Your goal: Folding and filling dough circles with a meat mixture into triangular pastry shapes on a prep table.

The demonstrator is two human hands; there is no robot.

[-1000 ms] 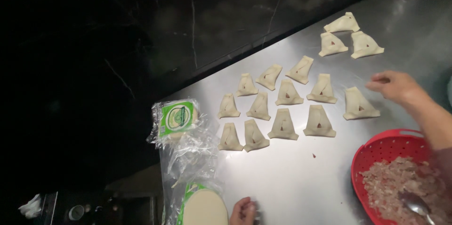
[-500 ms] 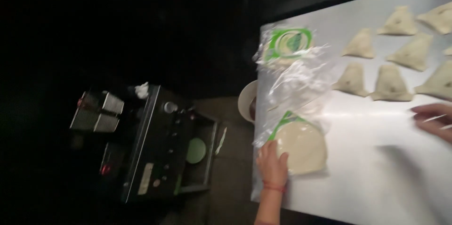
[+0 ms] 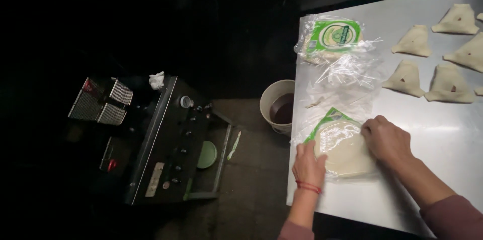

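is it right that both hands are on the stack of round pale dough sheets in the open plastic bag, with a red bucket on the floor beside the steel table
Not quite: the head view shows a white bucket, not red. The rest holds: left hand and right hand both rest on the stack of round pale dough sheets in the open plastic bag, on the steel table.

Single head cam, looks steeply down, fairly close, at steel table [image 3: 443, 139] edge & floor.

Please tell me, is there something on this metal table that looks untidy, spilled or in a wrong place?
Nothing is spilled. The clear plastic wrapper lies crumpled and torn open between the sealed pack and the round dough sheets under the left hand and right hand. The folded pastries lie in tidy rows.
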